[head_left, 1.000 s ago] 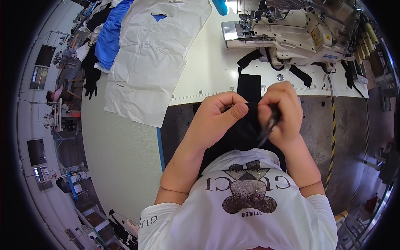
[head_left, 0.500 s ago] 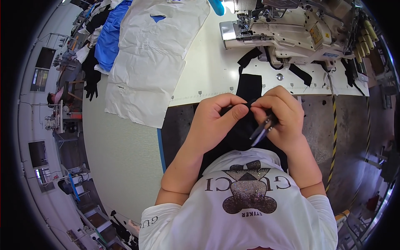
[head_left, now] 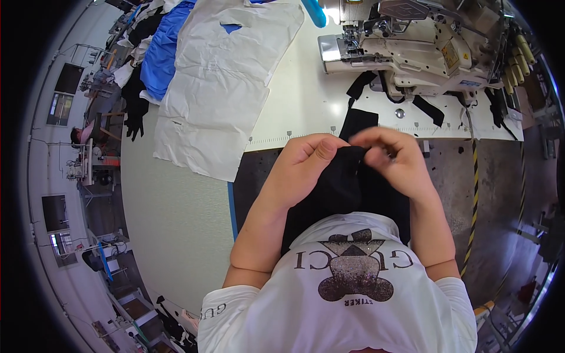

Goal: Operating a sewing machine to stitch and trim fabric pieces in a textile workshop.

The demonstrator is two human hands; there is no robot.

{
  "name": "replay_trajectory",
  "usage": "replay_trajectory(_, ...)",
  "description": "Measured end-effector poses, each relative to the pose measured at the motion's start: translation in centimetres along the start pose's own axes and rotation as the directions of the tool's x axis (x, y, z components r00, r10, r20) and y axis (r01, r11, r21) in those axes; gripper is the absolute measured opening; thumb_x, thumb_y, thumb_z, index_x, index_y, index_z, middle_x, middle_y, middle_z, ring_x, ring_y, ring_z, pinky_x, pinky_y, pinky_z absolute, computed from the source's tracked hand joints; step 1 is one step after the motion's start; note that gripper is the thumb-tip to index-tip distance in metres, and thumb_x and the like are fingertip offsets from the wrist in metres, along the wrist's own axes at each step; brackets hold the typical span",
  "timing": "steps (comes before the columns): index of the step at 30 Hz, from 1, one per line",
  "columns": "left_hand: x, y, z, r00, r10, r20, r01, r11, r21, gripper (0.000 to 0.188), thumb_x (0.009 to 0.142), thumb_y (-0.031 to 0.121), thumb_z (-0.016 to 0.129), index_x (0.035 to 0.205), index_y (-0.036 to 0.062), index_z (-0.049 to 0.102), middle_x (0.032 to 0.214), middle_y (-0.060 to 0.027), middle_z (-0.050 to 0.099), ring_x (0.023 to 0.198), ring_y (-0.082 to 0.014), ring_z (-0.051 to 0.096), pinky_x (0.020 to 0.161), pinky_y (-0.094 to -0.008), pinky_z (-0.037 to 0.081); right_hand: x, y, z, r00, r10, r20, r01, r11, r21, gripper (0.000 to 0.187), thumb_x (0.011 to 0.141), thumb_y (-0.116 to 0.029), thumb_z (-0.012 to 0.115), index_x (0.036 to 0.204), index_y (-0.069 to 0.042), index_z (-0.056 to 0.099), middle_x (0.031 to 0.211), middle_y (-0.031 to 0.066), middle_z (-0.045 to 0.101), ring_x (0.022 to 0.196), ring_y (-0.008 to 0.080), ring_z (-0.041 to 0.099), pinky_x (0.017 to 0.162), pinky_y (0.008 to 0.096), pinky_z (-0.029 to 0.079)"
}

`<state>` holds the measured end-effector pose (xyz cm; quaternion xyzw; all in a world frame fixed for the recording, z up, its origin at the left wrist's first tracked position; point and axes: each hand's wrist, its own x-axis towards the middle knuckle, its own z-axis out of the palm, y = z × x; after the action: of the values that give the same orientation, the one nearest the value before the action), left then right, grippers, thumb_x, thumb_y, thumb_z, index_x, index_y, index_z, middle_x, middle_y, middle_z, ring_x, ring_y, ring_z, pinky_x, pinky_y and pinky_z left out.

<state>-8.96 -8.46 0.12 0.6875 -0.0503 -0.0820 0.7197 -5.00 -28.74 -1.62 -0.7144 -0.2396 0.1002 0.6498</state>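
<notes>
A piece of black fabric (head_left: pixel 338 182) spreads over my lap, its upper edge raised between my hands. My left hand (head_left: pixel 303 167) pinches that edge between thumb and fingers. Close beside it, my right hand (head_left: pixel 400 162) has its forefinger reaching to the same edge, and its fingers are smeared by motion. Only a small dark, shiny bit of the thread snips (head_left: pixel 389 153) shows within its curled fingers; the rest is hidden. Beyond my hands, a black fabric strip (head_left: pixel 360 122) lies at the table's front edge.
An industrial sewing machine (head_left: pixel 412 56) stands at the back right of the white table (head_left: pixel 300 106). Black scraps (head_left: pixel 428 110) and a small round metal piece (head_left: pixel 399 113) lie before it. White fabric (head_left: pixel 215 100) and blue fabric (head_left: pixel 165 56) cover the left side.
The snips' blades, which stuck out below my right hand, are no longer visible. My right fingers have shifted up to the fabric edge. The whole view has shifted slightly.
</notes>
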Motion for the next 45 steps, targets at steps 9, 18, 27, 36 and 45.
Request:
replay_trajectory(9, -0.5, 1.1, -3.1, 0.999, 0.052, -0.015, -0.05, 0.992, 0.113, 0.06, 0.101, 0.048, 0.038, 0.106, -0.0045, 0.066, 0.074, 0.0007, 0.057, 0.069, -0.0063, 0.052, 0.065, -0.0195, 0.042, 0.2, 0.9, -0.9, 0.991, 0.121, 0.061, -0.132, 0.966, 0.224, 0.025, 0.088, -0.025, 0.071, 0.088, -0.001, 0.064, 0.077, -0.0046, 0.055, 0.072, 0.0043, 0.046, 0.065, 0.0209, 0.038)
replay_trajectory(18, -0.8, 1.9, -3.9, 0.989, 0.119, -0.088, -0.102, 0.979, 0.177, 0.052, 0.102, 0.043, 0.042, 0.106, -0.0025, 0.066, 0.073, 0.0012, 0.055, 0.07, -0.006, 0.048, 0.067, -0.0201, 0.038, 0.3, 0.8, -1.3, 0.99, 0.129, 0.064, -0.142, 0.95, 0.279, 0.029, 0.089, -0.029, 0.07, 0.087, -0.002, 0.063, 0.074, -0.0055, 0.052, 0.071, 0.0044, 0.044, 0.065, 0.0205, 0.036)
replay_trajectory(27, -1.1, 2.7, -4.3, 0.989, 0.066, -0.133, -0.032, 0.969, 0.245, 0.044, 0.099, 0.04, 0.05, 0.105, 0.0007, 0.068, 0.074, 0.0022, 0.055, 0.072, -0.0052, 0.045, 0.068, -0.0197, 0.036, 0.3, 1.4, -2.2, 0.993, 0.106, -0.059, -0.084, 0.952, 0.296, 0.037, 0.085, -0.041, 0.071, 0.078, -0.006, 0.061, 0.068, -0.0074, 0.045, 0.061, 0.0034, 0.036, 0.055, 0.0218, 0.026)
replay_trajectory(36, -0.6, 2.7, -3.6, 0.986, -0.148, 0.074, 0.137, 0.98, 0.141, 0.024, 0.083, 0.013, 0.074, 0.101, -0.0011, 0.067, 0.089, -0.0008, 0.065, 0.08, -0.0055, 0.056, 0.073, -0.021, 0.045, 0.2, 2.5, -3.0, 0.989, 0.097, -0.112, -0.049, 0.927, 0.372, 0.031, 0.089, -0.037, 0.069, 0.086, -0.007, 0.061, 0.068, -0.009, 0.045, 0.06, 0.0015, 0.033, 0.053, 0.02, 0.025)
replay_trajectory(45, -0.4, 3.1, -2.1, 0.989, -0.145, 0.009, 0.142, 0.979, 0.144, 0.02, 0.078, 0.002, 0.071, 0.098, -0.0033, 0.067, 0.087, -0.0023, 0.067, 0.079, -0.0068, 0.061, 0.073, -0.0219, 0.049, 1.1, 1.8, -0.9, 0.934, 0.043, -0.355, -0.028, 0.998, 0.048, 0.019, 0.087, -0.02, 0.071, 0.09, -0.004, 0.062, 0.078, -0.0033, 0.05, 0.065, 0.0056, 0.042, 0.059, 0.0209, 0.035)
